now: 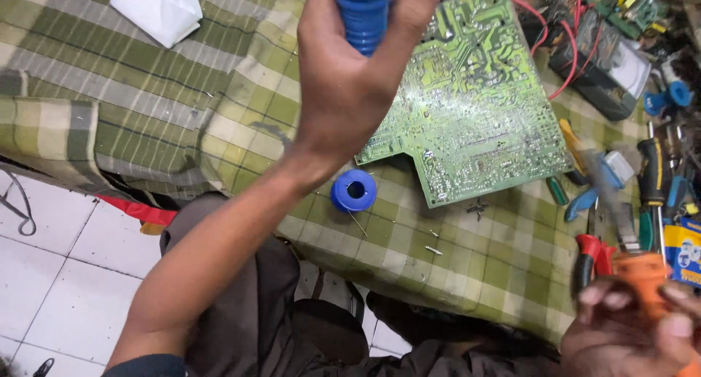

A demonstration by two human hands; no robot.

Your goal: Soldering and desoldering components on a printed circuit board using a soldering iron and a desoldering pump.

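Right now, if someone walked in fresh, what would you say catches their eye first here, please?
The left hand, raised mid-frame, grips a ribbed blue tool handle at the top edge, in front of a large green circuit board lying solder-side up on the green checked cloth. A small blue solder spool sits just below the board. At the bottom right, the right hand holds an orange-handled tool, blurred, beside scattered hand tools.
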